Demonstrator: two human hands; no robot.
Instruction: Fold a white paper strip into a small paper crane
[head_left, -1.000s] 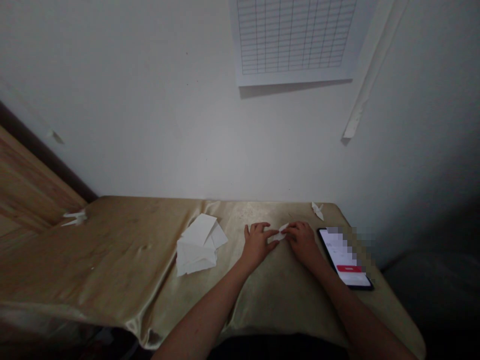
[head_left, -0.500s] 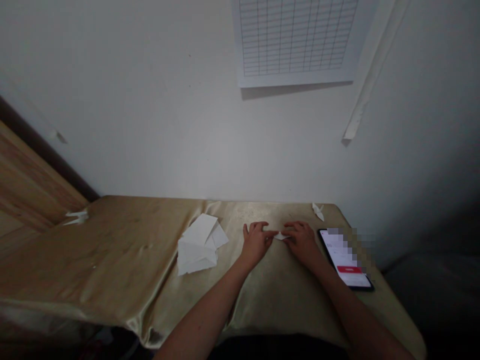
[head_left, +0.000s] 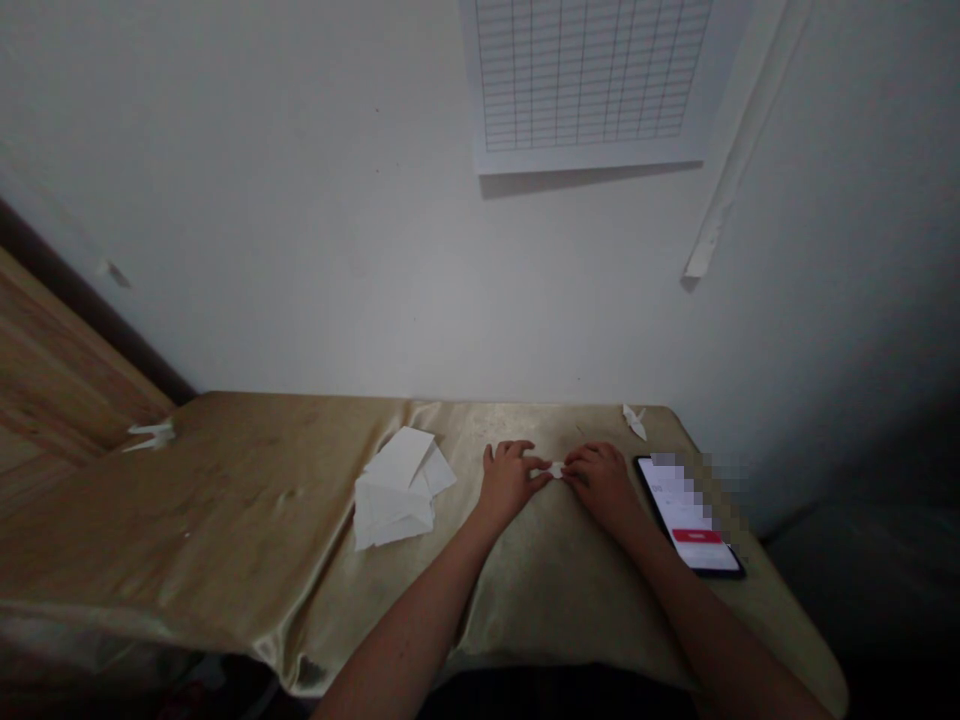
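A small folded piece of white paper sits between my two hands, just above or on the cloth. My left hand pinches its left end with thumb and index finger, the other fingers raised and curled. At its right end, my right hand grips the paper with thumb and fingertips. The fingers cover both ends, so the paper's full shape is hidden. Left of my left hand lies a loose pile of white paper sheets. Beyond my right hand, a folded paper crane rests near the table's back corner.
A gold satin cloth covers the table. On the right lies a phone with a lit screen. Another white folded paper is at the far left edge. Behind stands a wall with a gridded sheet.
My fingers have shifted slightly on the paper, and its visible part now looks smaller and more compact. The pile, crane and phone stay in place.
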